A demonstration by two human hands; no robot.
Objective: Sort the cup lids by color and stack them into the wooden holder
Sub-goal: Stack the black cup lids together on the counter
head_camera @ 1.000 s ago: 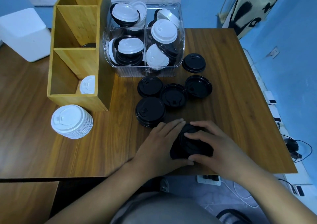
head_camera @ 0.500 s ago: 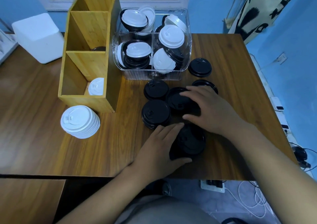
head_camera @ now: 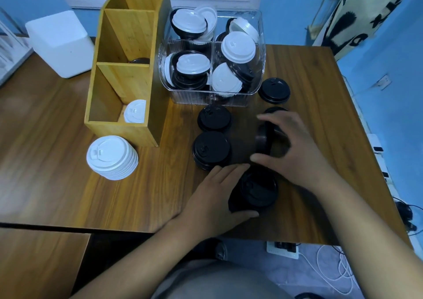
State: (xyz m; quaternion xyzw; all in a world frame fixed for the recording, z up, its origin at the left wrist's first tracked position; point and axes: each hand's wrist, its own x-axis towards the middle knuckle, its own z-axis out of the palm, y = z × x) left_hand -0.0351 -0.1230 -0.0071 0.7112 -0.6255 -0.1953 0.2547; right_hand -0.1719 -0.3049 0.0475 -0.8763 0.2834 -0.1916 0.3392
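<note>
Head view: left hand [head_camera: 219,198] cups the black stack [head_camera: 257,187] while right hand [head_camera: 290,147] pinches a black lid [head_camera: 263,140] on edge just beyond it, likely to be laid flat on top next.

My left hand [head_camera: 215,198] lies flat and low, fingers spread and curved, thumb tucked under. My right hand [head_camera: 290,147] is up a bit higher, fingers and thumb bent wide like a claw, pinching something

White box [head_camera: 60,44], floor cables [head_camera: 329,273]
</note>
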